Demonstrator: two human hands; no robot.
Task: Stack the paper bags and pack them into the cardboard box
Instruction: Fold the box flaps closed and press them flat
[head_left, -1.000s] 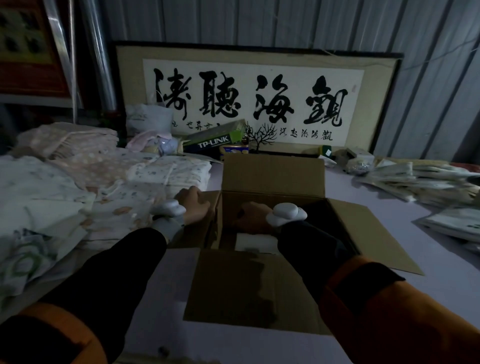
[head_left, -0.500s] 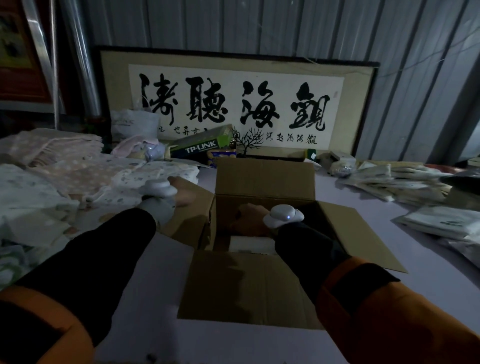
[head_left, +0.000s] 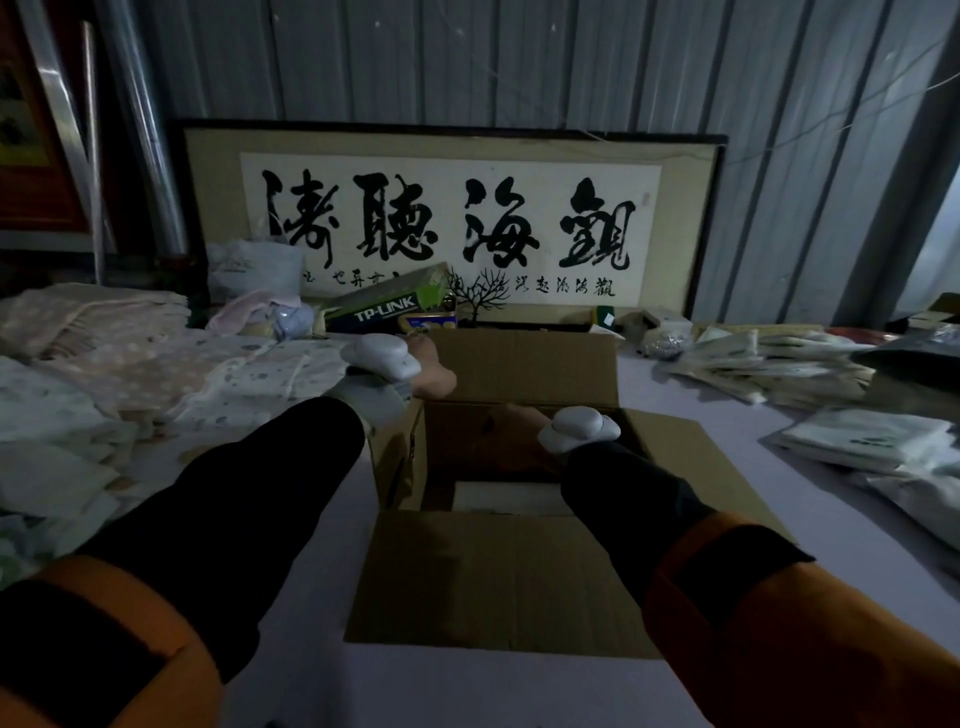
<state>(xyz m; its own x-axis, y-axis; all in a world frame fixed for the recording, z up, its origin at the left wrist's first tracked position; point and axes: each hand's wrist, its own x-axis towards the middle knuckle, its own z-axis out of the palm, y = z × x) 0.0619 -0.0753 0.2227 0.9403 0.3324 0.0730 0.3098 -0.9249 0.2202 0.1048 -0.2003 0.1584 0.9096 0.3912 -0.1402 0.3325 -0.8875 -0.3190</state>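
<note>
An open cardboard box (head_left: 493, 582) stands in the middle of the table with its flaps spread. My left hand (head_left: 434, 375) grips the box at its back left corner, and its fingers are hidden behind the back flap. My right hand (head_left: 519, 423) reaches down inside the box against the back wall. A white wrist device covers most of it, so its fingers do not show. A pale sheet or bag (head_left: 506, 496) lies on the box floor. Loose paper bags (head_left: 769, 364) lie in heaps to the right, with a nearer stack (head_left: 867, 436).
Pale patterned piles (head_left: 130, 374) cover the table's left side. Behind the box are a TP-LINK carton (head_left: 384, 306), a small bare-branch ornament (head_left: 478, 299) and a framed calligraphy panel (head_left: 452, 218) leaning on the corrugated wall. Bare table (head_left: 810, 499) shows right of the box.
My left hand slid from the box's left flap up to its back left corner. My right hand stayed inside the box.
</note>
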